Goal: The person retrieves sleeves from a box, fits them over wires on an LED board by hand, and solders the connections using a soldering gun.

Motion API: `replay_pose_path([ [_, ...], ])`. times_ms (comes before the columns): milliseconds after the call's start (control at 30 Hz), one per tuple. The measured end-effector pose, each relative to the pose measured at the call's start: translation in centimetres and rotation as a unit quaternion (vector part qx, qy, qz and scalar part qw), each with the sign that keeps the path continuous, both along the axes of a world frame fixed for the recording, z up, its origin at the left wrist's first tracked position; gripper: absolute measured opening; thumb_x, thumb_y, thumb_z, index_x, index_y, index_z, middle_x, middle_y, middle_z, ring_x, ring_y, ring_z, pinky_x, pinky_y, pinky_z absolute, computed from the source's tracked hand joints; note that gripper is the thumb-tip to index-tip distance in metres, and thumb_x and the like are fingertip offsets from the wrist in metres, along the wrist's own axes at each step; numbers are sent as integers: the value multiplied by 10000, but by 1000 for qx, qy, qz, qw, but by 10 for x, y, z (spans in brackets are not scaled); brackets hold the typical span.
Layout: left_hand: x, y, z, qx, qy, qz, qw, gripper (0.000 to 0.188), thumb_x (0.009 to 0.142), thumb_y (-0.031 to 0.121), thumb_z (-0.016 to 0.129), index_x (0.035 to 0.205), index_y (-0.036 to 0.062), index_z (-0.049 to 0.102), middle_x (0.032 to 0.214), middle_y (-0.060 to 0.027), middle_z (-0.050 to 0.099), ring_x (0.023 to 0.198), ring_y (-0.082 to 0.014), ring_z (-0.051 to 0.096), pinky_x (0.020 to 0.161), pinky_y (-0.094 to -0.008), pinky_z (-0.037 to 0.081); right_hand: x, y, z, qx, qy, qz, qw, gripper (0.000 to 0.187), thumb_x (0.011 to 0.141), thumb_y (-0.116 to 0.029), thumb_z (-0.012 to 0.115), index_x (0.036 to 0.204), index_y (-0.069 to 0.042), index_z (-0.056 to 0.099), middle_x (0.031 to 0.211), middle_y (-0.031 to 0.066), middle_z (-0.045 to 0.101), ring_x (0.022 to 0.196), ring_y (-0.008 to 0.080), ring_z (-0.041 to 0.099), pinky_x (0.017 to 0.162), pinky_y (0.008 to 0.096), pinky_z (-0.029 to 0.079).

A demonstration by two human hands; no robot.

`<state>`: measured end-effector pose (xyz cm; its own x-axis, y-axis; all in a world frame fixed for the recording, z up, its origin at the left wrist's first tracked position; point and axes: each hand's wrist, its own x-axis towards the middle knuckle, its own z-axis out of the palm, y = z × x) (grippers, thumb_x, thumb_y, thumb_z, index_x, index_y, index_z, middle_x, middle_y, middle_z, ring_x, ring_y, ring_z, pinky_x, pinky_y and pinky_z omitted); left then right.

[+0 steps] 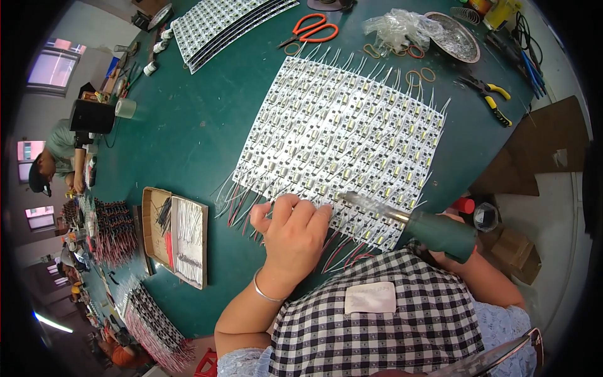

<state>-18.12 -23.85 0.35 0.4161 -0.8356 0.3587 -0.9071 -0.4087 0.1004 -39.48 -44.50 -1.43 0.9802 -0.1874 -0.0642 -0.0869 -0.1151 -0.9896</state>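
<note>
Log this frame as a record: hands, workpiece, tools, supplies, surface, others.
left_hand: fingers curled at panel's near edge; grip unclear
right_hand: around the green-handled tool, partly hidden behind it
workpiece: white circuit-board panel, wires along near and far edges
tools: orange-handled scissors; yellow-and-black pliers
supplies: open box of wires, left
surface: green table
others: co-worker, far left

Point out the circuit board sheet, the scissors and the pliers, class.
Circuit board sheet (342,129): head view, middle of its upper face.
Scissors (300,34): head view, near where the orange handles meet.
Pliers (482,92): head view, the joint, beside the yellow handles.
</note>
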Motion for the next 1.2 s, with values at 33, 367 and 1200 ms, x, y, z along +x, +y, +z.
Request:
replay_pose_path([
  [33, 0, 0, 0, 1, -4, 0, 1000, 118, 705, 137, 583, 799, 185, 636, 691, 48, 474, 805, -139, 512, 811, -416, 249, 2, 0, 4, 1, -2, 2, 1000, 419, 778, -217, 634, 1135, -7, 571, 1088, 128, 630, 975, 251, 627, 848, 330, 482],
  [367, -5, -3, 7, 16, -12, 1, 1000, 112, 717, 138, 587, 803, 191, 636, 703, 55, 485, 811, -134, 515, 813, -408, 247, -8, -4, 7, -174, -56, 7, 983, 255, 822, -136, 586, 1029, 12, 607, 806, 80, 619, 660, 137, 628, 605, 261, 501],
  [1200, -19, -6, 1, 4, 11, -11, 1000, 113, 719, 146, 608, 818, 187, 644, 722, 56, 508, 836, -138, 521, 831, -402, 244, -27, -3, -14, -6, 25, 20, 999, 469, 759, -140, 700, 1152, 30, 505, 1083, 145, 629, 963, 218, 633, 860, 324, 491],
])
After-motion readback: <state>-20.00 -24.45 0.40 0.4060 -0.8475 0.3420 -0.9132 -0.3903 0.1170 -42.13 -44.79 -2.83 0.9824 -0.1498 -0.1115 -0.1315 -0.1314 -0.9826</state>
